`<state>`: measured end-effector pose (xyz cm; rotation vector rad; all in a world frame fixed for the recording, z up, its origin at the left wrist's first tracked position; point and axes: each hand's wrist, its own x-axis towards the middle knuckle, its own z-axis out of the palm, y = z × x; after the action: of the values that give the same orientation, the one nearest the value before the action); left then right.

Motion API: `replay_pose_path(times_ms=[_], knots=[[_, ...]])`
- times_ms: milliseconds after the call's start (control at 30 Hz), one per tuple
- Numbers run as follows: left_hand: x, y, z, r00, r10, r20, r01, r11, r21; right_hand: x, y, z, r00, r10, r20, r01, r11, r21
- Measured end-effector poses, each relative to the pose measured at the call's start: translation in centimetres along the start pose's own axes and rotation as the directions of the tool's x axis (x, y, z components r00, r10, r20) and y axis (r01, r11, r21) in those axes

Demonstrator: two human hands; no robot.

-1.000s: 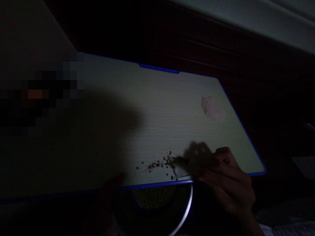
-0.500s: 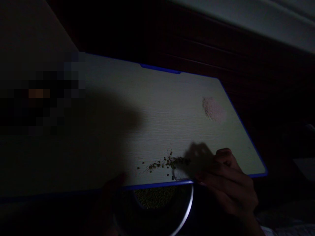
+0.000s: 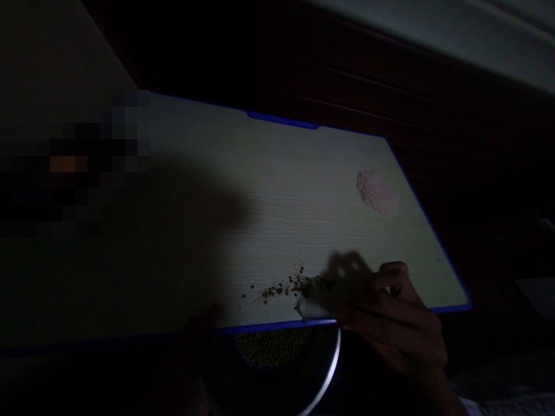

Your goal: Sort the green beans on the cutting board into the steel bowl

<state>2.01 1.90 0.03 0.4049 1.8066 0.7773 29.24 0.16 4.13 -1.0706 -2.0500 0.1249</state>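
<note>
My right hand (image 3: pixel 399 323) rests at the near edge of a pale tabletop with a blue rim (image 3: pixel 433 242). Its fingers are closed on a small pale piece with a rounded end (image 3: pixel 310 308), whose kind the dim light hides. Beside that piece, small green beans (image 3: pixel 299 284) and thin bits of debris lie scattered in a strip. Just below the edge is a bowl with a shiny rim (image 3: pixel 332 370), holding many green beans (image 3: pixel 273 346). My left hand (image 3: pixel 203 323) is by the edge at the bowl's left, mostly lost in shadow, its grip unclear.
A small heap of pinkish grains (image 3: pixel 376 192) lies on the right part of the tabletop. Behind it stands dark panelled wood (image 3: pixel 347 86) under a pale ledge (image 3: pixel 455 40). A blurred-out patch (image 3: pixel 73 173) covers the left side, and deep shadow falls over the left half.
My right hand has moved slightly left along the edge, taking the pale piece with it toward the beans. The bowl and my left hand look nearly unchanged.
</note>
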Motion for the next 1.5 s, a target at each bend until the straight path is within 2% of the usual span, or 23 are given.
replay_pose_path(times_ms=[100, 233, 300, 400, 467, 533, 667, 700, 833, 933, 1067, 1133, 1233, 1333, 1433, 1500], knots=[[-0.1, -0.1, -0.4, 0.993, -0.102, -0.061, 0.1, 0.994, -0.038, 0.0, 0.1, 0.0, 1.0, -0.015, -0.008, 0.015, 1.0, 0.009], [-0.4, 0.0, -0.3, 0.997, -0.079, 0.026, 0.081, 0.991, -0.108, 0.0, 0.2, 0.1, 0.999, -0.016, -0.049, 0.017, 1.0, 0.023], [-1.0, 0.9, 0.1, 0.989, -0.126, 0.082, 0.136, 0.983, -0.127, 0.2, 0.1, 0.2, 0.998, -0.032, -0.045, 0.033, 0.999, 0.024], [-2.2, 2.8, 0.7, 0.944, -0.311, 0.115, 0.33, 0.915, -0.234, 0.7, -0.2, 0.5, 1.0, -0.015, -0.017, 0.015, 1.0, 0.002], [-2.6, 3.4, 0.7, 0.938, -0.331, 0.101, 0.346, 0.9, -0.263, 0.9, -0.4, 0.7, 1.0, -0.006, -0.011, 0.006, 1.0, -0.016], [-2.6, 3.0, 0.5, 0.947, -0.312, 0.079, 0.322, 0.911, -0.258, 1.0, -0.5, 0.8, 1.0, -0.01, 0.01, 0.01, 1.0, -0.02], [-2.1, 1.3, 0.0, 0.991, -0.13, 0.016, 0.13, 0.962, -0.241, 0.9, -0.6, 0.5, 0.999, -0.013, 0.05, 0.012, 1.0, 0.016], [-2.0, 1.1, 0.0, 0.992, -0.123, 0.009, 0.121, 0.962, -0.246, 0.8, -0.6, 0.4, 0.999, -0.013, 0.05, 0.011, 0.999, 0.031], [-2.1, 1.9, 0.4, 0.957, -0.271, 0.108, 0.291, 0.905, -0.311, 0.3, -0.4, 0.2, 0.999, -0.019, 0.033, 0.017, 0.998, 0.058], [-2.3, 2.5, 0.6, 0.97, -0.239, 0.053, 0.244, 0.931, -0.271, 0.0, -0.2, 0.2, 1.0, -0.007, -0.009, 0.007, 0.999, 0.038], [-2.0, 1.8, 0.4, 0.985, -0.168, -0.027, 0.158, 0.96, -0.232, -0.3, -0.2, 0.5, 1.0, 0.013, -0.008, -0.013, 1.0, -0.022], [-1.8, 1.4, 0.4, 0.982, -0.19, -0.001, 0.185, 0.954, -0.235, -0.4, -0.3, 0.5, 0.999, 0.039, 0.008, -0.038, 0.998, -0.042], [-1.6, 1.2, 0.3, 0.971, -0.224, 0.081, 0.238, 0.941, -0.241, -0.6, -0.3, 0.6, 0.993, 0.098, -0.07, -0.102, 0.993, -0.057], [-1.5, 1.1, 0.1, 0.973, -0.217, 0.08, 0.23, 0.941, -0.25, -0.6, -0.3, 0.7, 0.986, 0.111, -0.127, -0.117, 0.992, -0.039], [-1.6, 1.4, 0.2, 0.968, -0.237, 0.078, 0.248, 0.943, -0.22, -0.4, -0.3, 0.6, 0.995, 0.059, -0.078, -0.061, 0.998, -0.027], [-1.8, 1.8, 0.3, 0.956, -0.254, 0.145, 0.282, 0.934, -0.221, -0.1, -0.3, 0.6, 0.999, 0.02, -0.024, -0.021, 1.0, -0.023]])
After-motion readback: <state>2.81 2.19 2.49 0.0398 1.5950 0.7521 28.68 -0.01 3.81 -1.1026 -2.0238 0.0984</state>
